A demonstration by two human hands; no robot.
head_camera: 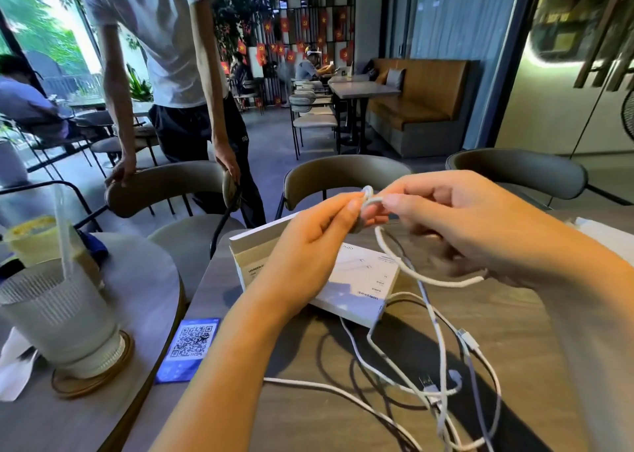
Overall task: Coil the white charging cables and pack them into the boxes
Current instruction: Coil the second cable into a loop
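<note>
Above the wooden table (pixel 514 331) my left hand (pixel 315 242) pinches a small loop of a white charging cable (pixel 429 280) between thumb and fingers. My right hand (pixel 456 218) pinches the same cable right beside it. The cable hangs down from both hands and trails into a loose tangle of white cables (pixel 442 393) on the table, with a USB plug (pixel 427 383) lying in it. A white cable box (pixel 356 287) lies flat under my left hand, its flap open at the left end.
A blue QR-code card (pixel 190 348) lies at the table's left edge. On a round side table (pixel 144 280) stand a ribbed glass on a coaster (pixel 61 318) and a yellow drink with a straw (pixel 37 242). Grey chairs (pixel 343 177) line the far side; a person in a white shirt (pixel 164 40) stands behind one.
</note>
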